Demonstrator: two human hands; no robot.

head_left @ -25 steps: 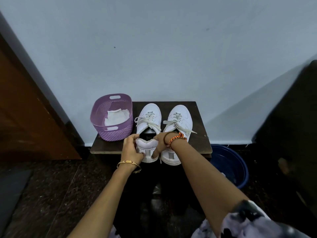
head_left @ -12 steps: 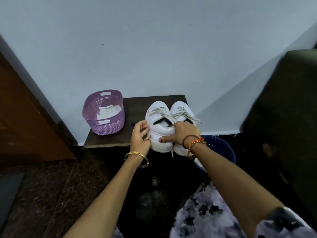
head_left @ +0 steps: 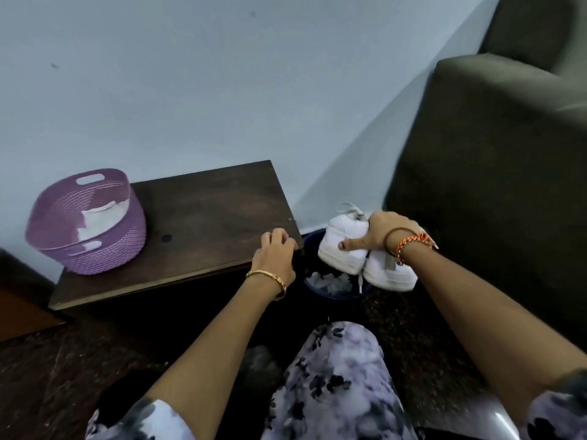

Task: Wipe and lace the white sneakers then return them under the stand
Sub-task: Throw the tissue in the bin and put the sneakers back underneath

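Observation:
My right hand (head_left: 386, 231) grips both white sneakers (head_left: 344, 249) together from above, thumb across the left shoe's side. The pair hangs in the air to the right of the dark wooden stand (head_left: 203, 223), above a blue tub (head_left: 313, 239). Their heels face me and a lace end dangles between them. My left hand (head_left: 275, 254) rests with curled fingers on the stand's front right corner. The stand's top carries only a purple basket (head_left: 104, 249).
The purple basket holds a white cloth (head_left: 104, 215) at the stand's left end. The blue tub on the floor contains something pale. A dark olive sofa (head_left: 495, 173) stands at the right. A brown door is at the far left. My knee in patterned fabric is below.
The sneakers have left the stand top and moved right, now held by my right hand alone. My left hand let go of them and settled on the stand's corner.

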